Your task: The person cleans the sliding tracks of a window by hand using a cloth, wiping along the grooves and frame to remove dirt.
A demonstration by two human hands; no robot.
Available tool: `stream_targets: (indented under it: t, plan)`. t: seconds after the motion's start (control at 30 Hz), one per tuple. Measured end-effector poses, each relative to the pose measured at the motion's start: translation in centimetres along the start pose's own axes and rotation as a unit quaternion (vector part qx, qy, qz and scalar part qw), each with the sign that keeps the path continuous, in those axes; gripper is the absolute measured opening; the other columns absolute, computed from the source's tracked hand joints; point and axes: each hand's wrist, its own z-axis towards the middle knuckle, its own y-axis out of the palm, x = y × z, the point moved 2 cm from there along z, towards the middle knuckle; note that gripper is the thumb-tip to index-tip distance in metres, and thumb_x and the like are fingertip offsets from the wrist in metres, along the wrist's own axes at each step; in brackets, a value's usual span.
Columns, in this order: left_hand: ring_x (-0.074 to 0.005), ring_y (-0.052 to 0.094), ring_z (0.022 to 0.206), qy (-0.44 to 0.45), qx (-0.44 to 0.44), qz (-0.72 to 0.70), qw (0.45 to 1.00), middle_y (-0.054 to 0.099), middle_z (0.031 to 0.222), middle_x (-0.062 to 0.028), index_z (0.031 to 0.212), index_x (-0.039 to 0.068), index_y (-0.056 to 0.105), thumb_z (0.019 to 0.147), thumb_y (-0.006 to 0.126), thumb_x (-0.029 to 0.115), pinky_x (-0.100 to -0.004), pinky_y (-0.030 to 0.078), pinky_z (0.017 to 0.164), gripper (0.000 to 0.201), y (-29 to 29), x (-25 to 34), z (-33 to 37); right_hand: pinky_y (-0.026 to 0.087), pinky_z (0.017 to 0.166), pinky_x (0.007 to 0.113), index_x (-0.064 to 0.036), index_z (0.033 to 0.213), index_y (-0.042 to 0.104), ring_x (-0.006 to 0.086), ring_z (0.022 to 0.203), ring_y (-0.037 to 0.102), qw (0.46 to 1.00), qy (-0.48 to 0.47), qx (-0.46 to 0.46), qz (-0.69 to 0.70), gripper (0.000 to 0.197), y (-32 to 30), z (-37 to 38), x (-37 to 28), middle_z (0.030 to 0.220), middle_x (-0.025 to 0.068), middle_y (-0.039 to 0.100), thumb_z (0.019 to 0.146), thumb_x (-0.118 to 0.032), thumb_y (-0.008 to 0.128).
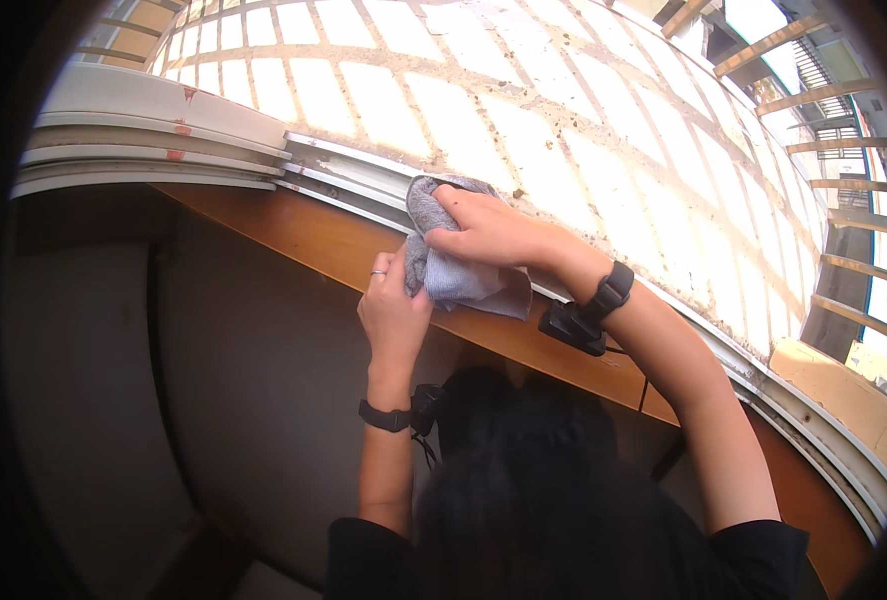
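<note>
Clasping the grey cloth (475, 287) snugly, left hand (393, 312) and right hand (485, 230), the latter nearer the ten-to-four o'clock window track (353, 168).

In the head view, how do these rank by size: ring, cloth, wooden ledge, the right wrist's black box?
1. Wooden ledge
2. Cloth, even partly covered
3. Black box
4. Ring

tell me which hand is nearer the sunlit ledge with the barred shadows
Right. The right hand presses the gray cloth beside the near edge of the sunlit ledge; the left hand is farther back, by the wooden sill.
</note>
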Motion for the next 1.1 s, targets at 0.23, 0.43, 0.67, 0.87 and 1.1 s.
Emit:
stream_targets:
  t: [0.23,0.43,0.67,0.87,1.1]
  plan:
    - [-0.0411,0.062,0.111,-0.124,0.147,0.03,0.981,0.063,0.125,-0.0136,0.133,0.009,0.055,0.086,0.073,0.026,-0.0476,0.052,0.088,0.053,-4.5,-8.0,6.7,0.046,0.094,0.047,0.0076,0.108,0.051,0.0443,0.108,0.06,0.996,-0.069,0.046,0.01,0.046,3.8,16.9,-5.3,0.111,0.0328,0.061,0.091,-0.034,0.056]
    - [-0.0407,0.065,0.096,-0.053,0.055,0.006,0.997,0.061,0.114,-0.0117,0.128,0.014,0.059,0.08,0.07,0.014,-0.0492,0.053,0.078,0.049,-5.2,-7.3,6.1,0.048,0.089,0.049,0.0062,0.105,0.049,0.0476,0.099,0.06,0.994,-0.052,0.087,-0.046,0.038,3.4,11.5,-4.6,0.105,0.032,0.06,0.091,-0.028,0.058]
    - [-0.0379,0.066,0.093,0.015,-0.028,-0.039,0.999,0.061,0.109,-0.0091,0.126,0.012,0.061,0.075,0.074,0.012,-0.0476,0.053,0.075,0.053,-3.2,-6.8,4.0,0.048,0.086,0.051,0.007,0.103,0.047,0.0463,0.095,0.06,0.989,-0.011,0.1,-0.105,0.037,4.0,6.8,-4.3,0.094,0.0304,0.061,0.089,-0.026,0.057]
    - [-0.0422,0.063,0.101,-0.081,0.067,-0.04,0.994,0.064,0.112,-0.0138,0.122,0.008,0.062,0.082,0.071,0.013,-0.0475,0.052,0.08,0.041,-6.6,-11.1,8.4,0.046,0.089,0.051,0.0081,0.101,0.046,0.0471,0.097,0.06,0.987,-0.059,0.073,-0.132,0.039,6.1,17.9,-6.8,0.097,0.0324,0.061,0.091,-0.028,0.054]
    - [-0.0422,0.064,0.102,-0.08,0.104,-0.016,0.991,0.062,0.118,-0.0134,0.128,0.01,0.057,0.082,0.072,0.017,-0.0501,0.053,0.08,0.048,-6.4,-13.1,9.8,0.045,0.091,0.051,0.0067,0.105,0.047,0.0476,0.102,0.057,0.989,-0.104,0.054,-0.087,0.04,5.6,20.5,-6.9,0.102,0.0322,0.06,0.09,-0.029,0.053]
